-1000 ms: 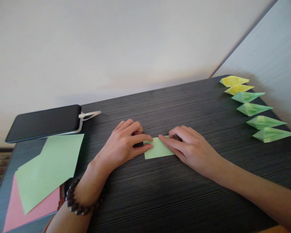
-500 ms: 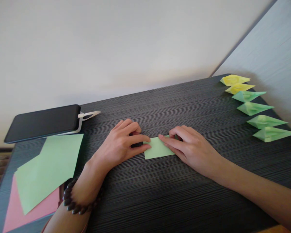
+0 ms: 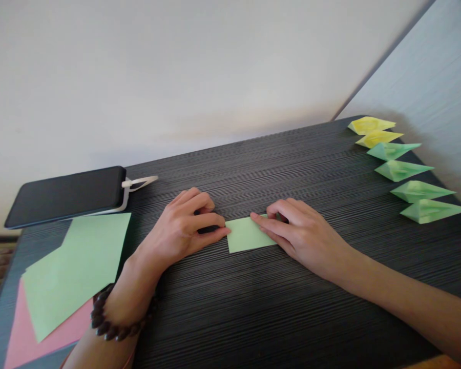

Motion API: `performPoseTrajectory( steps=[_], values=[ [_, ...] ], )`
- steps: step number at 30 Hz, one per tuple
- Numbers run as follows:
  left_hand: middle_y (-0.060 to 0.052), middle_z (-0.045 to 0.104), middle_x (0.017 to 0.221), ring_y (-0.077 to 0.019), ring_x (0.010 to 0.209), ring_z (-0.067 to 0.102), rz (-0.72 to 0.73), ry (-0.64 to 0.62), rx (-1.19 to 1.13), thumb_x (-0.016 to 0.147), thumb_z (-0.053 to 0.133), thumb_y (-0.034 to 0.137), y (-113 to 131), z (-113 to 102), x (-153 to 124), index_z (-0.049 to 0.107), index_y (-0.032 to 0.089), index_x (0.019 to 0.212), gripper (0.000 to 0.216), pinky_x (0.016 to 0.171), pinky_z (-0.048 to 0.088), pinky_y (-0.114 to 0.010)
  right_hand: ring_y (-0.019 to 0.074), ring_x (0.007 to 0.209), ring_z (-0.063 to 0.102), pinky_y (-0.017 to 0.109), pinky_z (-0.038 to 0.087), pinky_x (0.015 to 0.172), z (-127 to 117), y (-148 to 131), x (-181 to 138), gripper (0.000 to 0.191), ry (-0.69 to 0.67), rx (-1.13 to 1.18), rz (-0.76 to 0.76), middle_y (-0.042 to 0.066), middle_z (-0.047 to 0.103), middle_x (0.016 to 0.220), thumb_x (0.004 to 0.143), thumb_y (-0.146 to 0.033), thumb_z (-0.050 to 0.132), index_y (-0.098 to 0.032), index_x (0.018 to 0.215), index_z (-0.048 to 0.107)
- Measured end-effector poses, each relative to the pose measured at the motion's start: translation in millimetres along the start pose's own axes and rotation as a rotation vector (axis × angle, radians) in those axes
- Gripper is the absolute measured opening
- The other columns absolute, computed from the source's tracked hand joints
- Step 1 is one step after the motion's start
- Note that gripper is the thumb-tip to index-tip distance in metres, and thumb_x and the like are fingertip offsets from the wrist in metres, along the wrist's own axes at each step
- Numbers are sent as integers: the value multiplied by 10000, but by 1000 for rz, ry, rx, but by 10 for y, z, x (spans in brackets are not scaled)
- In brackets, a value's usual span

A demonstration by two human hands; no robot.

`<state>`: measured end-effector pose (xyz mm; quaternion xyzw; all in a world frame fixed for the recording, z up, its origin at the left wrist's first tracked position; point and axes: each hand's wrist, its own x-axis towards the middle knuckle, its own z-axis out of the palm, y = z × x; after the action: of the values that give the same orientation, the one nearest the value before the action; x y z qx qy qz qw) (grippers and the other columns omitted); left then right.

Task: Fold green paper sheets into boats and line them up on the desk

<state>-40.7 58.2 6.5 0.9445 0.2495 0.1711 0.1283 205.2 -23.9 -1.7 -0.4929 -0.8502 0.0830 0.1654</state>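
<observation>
A light green sheet of paper (image 3: 243,237), folded into a narrow rectangle, lies flat on the dark table in front of me. At its left edge, my left hand (image 3: 186,224) brings thumb and index fingertip close together on the paper's upper left corner; the other fingers are curled. Across the right part of the paper, my right hand (image 3: 301,230) presses with index finger and thumb, its remaining fingers bent. That right end of the paper is hidden under the hand. A dark bead bracelet (image 3: 111,328) circles my left wrist.
Green sheets (image 3: 88,256) overlap a pink sheet (image 3: 19,338) at the left. Behind them lies a black phone (image 3: 67,197) on a white object, with a white cable (image 3: 142,181). Several folded paper pieces, yellow (image 3: 372,124) and green (image 3: 432,211), line the table's right side.
My left hand has slid left along the paper, its fingertips now at the left edge instead of over the corner. My right hand and the paper have stayed in place.
</observation>
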Motion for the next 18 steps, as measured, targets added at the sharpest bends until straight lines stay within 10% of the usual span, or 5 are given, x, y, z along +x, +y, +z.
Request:
performPoseTrajectory(
  steps=[18],
  values=[
    [-30,505,818,-149,757,463,-23,-32,-52,877,532,251,161,98,80,685,271,1010,204,700,391,-302,176,802,506,330,440,732,10,49,-1,289,13,33,8,65,566,904,922,-235,477,-235,1171,622]
  ],
)
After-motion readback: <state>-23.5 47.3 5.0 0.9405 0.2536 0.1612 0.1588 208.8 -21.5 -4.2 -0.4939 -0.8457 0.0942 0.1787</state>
